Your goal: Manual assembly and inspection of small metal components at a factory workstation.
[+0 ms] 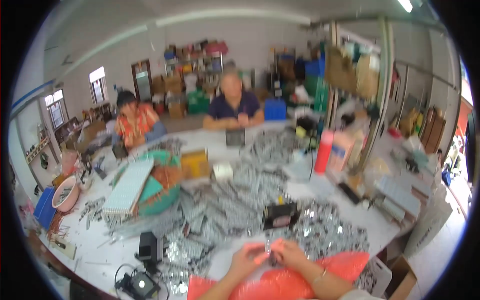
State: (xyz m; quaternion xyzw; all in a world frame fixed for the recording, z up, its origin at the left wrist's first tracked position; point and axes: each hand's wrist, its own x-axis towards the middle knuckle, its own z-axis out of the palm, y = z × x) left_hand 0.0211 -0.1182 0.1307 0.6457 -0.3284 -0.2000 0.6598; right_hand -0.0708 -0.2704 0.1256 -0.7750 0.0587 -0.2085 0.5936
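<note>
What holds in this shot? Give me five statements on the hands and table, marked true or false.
1. The left hand and right hand meet at a small shiny piece. True.
2. The red plastic sheet lies at the far edge of the table. False: the red plastic sheet is at the near side, by the person's forearms.
3. The red bottle stands to the right of the yellow-brown box. True.
4. The pink basin is to the right of the red bottle. False: the pink basin is far to the left.
5. A person in a dark top is across the table. True.
</note>
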